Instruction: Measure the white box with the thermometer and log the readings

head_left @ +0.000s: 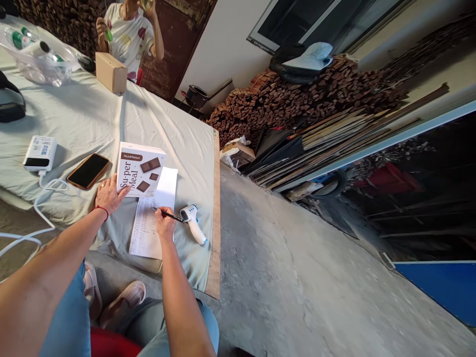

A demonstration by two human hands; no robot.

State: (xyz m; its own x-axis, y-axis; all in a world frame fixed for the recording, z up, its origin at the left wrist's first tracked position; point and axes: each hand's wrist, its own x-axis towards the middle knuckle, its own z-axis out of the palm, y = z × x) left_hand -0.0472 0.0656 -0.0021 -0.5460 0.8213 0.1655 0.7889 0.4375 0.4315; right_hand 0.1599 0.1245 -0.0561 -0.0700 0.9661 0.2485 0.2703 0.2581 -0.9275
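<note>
My left hand (108,194), with a ring and a red string at the wrist, grips the lower left corner of a white NutriMotion box (138,178), its thumb across the front. Pictures of chocolate pieces are printed on the box, which stands over the upper part of a paper sheet (146,238). Dense handwriting covers the sheet's left side. A black pen (171,215) is pinched in my right hand (165,224), its tip at the paper just below the box. Right of that hand lies a white and blue infrared thermometer (194,225).
A phone (88,171) and a white power bank (40,152) with a cable lie left on the cloth-covered table (156,119). Behind are a cardboard box (110,73), a plastic basin (37,67) of bottles and a person (130,34). Stacked firewood (256,94) lines the wall.
</note>
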